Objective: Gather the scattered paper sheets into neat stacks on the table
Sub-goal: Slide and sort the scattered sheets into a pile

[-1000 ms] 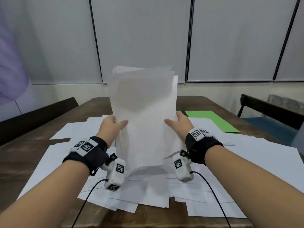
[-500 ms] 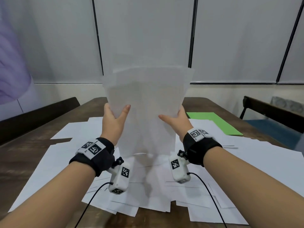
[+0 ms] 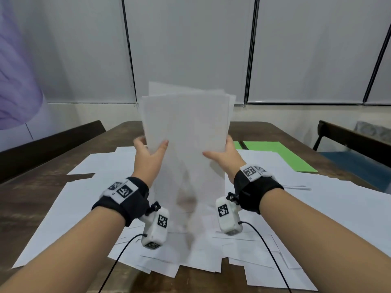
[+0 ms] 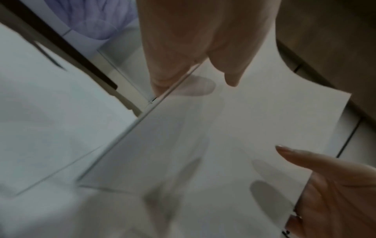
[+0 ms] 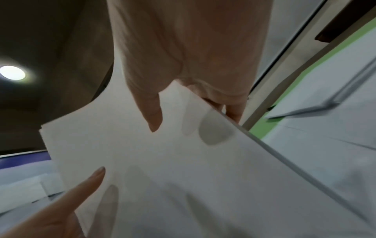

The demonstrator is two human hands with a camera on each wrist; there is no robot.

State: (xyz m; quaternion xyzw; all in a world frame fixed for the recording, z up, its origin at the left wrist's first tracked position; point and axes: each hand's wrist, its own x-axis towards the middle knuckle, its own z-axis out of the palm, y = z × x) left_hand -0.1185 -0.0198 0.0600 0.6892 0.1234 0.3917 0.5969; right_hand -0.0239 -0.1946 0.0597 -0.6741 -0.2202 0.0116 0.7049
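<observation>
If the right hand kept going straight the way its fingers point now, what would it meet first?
Probably nothing near: the right hand, gripping the upright paper stack by its edge, points up and away over the table. Beyond that, likely the far window blinds, though depth is unclear.

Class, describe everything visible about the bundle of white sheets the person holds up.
The bundle of white sheets stands upright above the table, plain, thin and translucent, with finger shadows showing through. Its top edges are uneven, so it is not yet squared. The left hand and right hand pinch its side edges, thumbs in front. Its blurred bottom edge hangs over the scattered sheets.
</observation>
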